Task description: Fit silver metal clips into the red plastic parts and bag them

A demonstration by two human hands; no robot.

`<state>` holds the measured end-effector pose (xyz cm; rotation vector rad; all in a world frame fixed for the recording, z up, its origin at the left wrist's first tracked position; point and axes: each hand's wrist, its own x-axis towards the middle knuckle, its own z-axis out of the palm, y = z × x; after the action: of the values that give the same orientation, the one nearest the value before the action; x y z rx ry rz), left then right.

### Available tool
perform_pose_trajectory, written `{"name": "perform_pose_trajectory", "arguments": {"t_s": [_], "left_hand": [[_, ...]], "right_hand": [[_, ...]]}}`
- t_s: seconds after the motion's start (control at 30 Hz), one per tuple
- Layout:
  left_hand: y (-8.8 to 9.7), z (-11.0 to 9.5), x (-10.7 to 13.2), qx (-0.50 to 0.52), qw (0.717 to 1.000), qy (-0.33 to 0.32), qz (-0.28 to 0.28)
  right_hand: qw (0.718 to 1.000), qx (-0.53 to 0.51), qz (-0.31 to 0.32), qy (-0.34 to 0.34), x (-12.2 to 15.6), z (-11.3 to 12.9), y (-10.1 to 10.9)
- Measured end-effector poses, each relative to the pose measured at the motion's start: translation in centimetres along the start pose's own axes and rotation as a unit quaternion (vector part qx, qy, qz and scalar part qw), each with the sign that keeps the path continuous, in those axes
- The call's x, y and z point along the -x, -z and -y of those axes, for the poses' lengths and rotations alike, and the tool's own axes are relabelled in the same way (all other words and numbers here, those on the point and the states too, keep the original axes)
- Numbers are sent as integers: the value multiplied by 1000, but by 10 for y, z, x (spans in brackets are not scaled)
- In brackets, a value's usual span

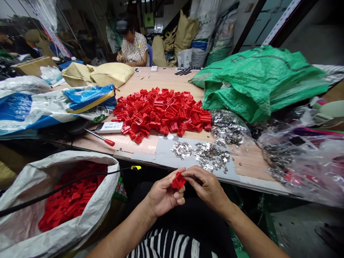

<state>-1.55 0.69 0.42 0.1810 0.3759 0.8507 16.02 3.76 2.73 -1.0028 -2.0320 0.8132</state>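
In front of the table edge, my left hand (165,195) grips a small red plastic part (178,181) between thumb and fingers. My right hand (205,184) meets it from the right, thumb and forefinger pinched together at the part's upper side. Whatever lies between those right fingertips is too small or hidden to make out. Just beyond the hands, two small piles of flat silvery metal pieces (211,154) lie on a grey sheet (162,154). Behind them rises a large heap of the same kind of red parts (163,111).
An open white sack (18,193) with red parts inside stands at the left, a black cable (61,188) crossing it. A red-tipped metal lever (107,141) juts over the table. Green sacking (258,82) and clear bags of metal pieces (231,127) lie right. Another person (137,48) sits opposite.
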Motion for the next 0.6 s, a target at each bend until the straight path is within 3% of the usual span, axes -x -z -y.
{"name": "perform_pose_trajectory", "arguments": {"t_s": [0.27,0.47,0.6], "left_hand": [[-2,-4,0,-3,1000,-17,-3],[-6,-4,0,-26,999,-21,6],[-6,-3,0,-42,999,-25,9]], "right_hand": [[995,-44,54,-72,-2,6,8],[975,-133,39,-175,-5,-2,13],[963,-176,60,-197,-5,-6,8]]}}
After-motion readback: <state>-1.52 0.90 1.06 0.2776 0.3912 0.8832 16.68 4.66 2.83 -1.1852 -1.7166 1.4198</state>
